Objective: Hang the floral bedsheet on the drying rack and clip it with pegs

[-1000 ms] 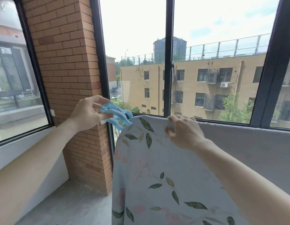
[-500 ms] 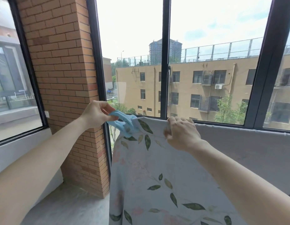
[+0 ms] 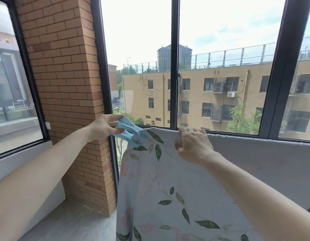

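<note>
The floral bedsheet (image 3: 156, 185), pale with green leaves and faint pink flowers, hangs over a rail that the cloth hides. Its plain grey side (image 3: 265, 164) stretches to the right along the top edge. My left hand (image 3: 105, 126) pinches a light blue peg (image 3: 129, 133) between thumb and fingers. The peg's jaws sit on the sheet's top left corner. My right hand (image 3: 194, 145) grips the sheet's top edge a short way to the right of the peg, with its fingers curled over the fold.
A brick pillar (image 3: 67, 80) stands just left of the sheet. Dark-framed windows (image 3: 175, 66) run close behind the rail. A grey ledge (image 3: 20, 159) and concrete floor (image 3: 72, 221) lie at the lower left.
My left hand carried the blue peg rightward and down from beside the sheet onto its top left corner. My right hand kept its hold on the top edge.
</note>
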